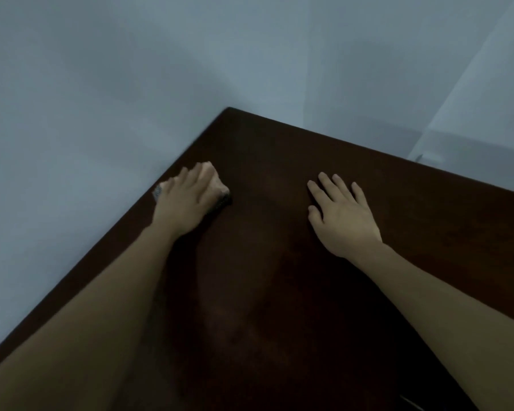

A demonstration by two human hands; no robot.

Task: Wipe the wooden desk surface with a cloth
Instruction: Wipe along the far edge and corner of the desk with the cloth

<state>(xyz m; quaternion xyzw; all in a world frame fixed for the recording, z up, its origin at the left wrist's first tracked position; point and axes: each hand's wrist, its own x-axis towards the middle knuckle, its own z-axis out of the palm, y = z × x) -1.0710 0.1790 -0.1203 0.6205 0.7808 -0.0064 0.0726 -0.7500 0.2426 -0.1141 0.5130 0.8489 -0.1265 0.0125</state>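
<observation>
Head view: left hand (187, 200) presses cloth (217, 185) on desk (279, 292).

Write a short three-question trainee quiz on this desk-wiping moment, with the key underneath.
1. True or false: the left hand presses the cloth onto the desk near its left edge, beside the wall.
2. What is the right hand doing? A) gripping a second cloth B) lying flat on the bare wood with fingers spread C) raised off the desk
3. Fill in: the cloth shows from under the left hand's ____.

Key:
1. True.
2. B.
3. Fingers; most of the cloth is covered by the hand, and only its pale bunched edge shows.
</observation>
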